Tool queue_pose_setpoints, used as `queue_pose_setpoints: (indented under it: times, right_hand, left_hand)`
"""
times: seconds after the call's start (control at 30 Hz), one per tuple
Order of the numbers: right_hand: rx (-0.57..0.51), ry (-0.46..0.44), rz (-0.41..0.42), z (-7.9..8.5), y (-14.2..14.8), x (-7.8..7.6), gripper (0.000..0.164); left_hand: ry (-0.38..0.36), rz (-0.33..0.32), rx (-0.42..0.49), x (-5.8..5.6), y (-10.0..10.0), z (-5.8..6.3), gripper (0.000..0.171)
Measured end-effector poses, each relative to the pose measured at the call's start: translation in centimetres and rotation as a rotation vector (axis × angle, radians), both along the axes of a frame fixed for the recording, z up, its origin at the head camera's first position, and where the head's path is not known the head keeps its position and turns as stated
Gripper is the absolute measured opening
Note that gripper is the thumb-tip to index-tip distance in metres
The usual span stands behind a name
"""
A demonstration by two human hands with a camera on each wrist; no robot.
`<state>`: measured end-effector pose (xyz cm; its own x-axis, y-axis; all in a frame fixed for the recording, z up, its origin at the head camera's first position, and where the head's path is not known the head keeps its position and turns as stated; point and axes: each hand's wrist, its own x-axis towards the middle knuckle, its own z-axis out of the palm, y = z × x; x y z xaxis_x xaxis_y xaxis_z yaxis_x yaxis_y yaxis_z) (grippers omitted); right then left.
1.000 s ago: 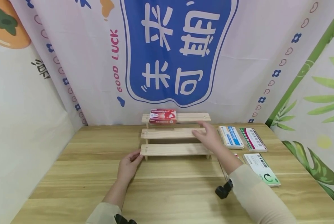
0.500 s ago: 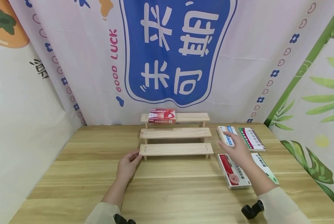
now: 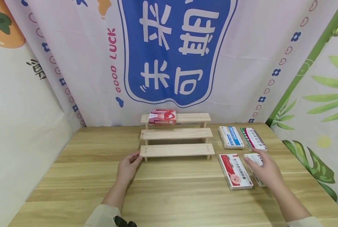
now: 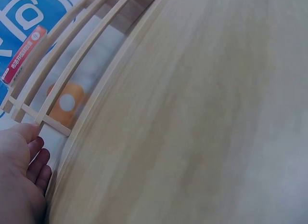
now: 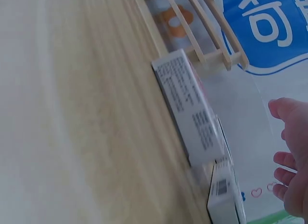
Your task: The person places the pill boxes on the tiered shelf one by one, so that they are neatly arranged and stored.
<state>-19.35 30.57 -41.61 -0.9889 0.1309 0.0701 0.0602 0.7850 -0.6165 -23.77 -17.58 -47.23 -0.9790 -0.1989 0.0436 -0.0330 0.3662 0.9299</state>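
A three-tier wooden stepped rack [image 3: 177, 150] stands at the back of the table. My left hand [image 3: 127, 167] holds the left end of its lowest tier between thumb and fingers; in the left wrist view the thumb touches the end of the rack [image 4: 57, 96]. On the top tier, toward the left, sits a red-and-white medicine box [image 3: 162, 117]. My right hand [image 3: 268, 171] hovers over a white-and-green medicine box [image 3: 253, 160], partly covering it. Its fingers are spread and hold nothing. In the right wrist view the right hand [image 5: 294, 156] appears apart from the boxes.
Beside the covered box lie a red-and-white medicine box [image 3: 235, 171], a blue-and-white one [image 3: 231, 137] and a green-and-maroon one [image 3: 254, 139], all flat right of the rack. A printed cloth [image 3: 239, 63] hangs behind the wooden table [image 3: 169, 195].
My right hand has moved from the rack's right side, over the blue-and-white box, to above the white-and-green box. My left hand stays at the rack. The boxes have not moved.
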Motion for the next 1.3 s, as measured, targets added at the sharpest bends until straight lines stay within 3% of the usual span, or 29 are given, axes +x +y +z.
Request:
queue_pose_setpoints:
  times: [0.43, 0.67, 0.87, 1.13, 1.3]
  right_hand:
    - [0.046, 0.067, -0.036, -2.1, 2.8, 3.2, 0.07]
    - [0.071, 0.009, -0.076, -3.3, 4.0, 4.7, 0.079]
    - [0.083, -0.124, -0.084, -3.9, 4.6, 5.2, 0.094]
    - [0.13, -0.138, -0.099, -4.9, 4.5, 5.2, 0.1]
    - [0.184, -0.093, -0.103, -5.0, 4.2, 5.2, 0.098]
  left_hand:
    - [0.012, 0.006, -0.011, -0.1, 0.0, 0.1, 0.033]
    - [0.013, -0.004, -0.005, 0.0, 0.1, 0.2, 0.033]
    - [0.011, -0.003, 0.0, -0.1, -0.1, 0.0, 0.034]
    - [0.005, -0.01, -0.002, 0.0, -0.2, 0.0, 0.034]
    - [0.012, -0.008, 0.003, 0.0, -0.1, 0.1, 0.034]
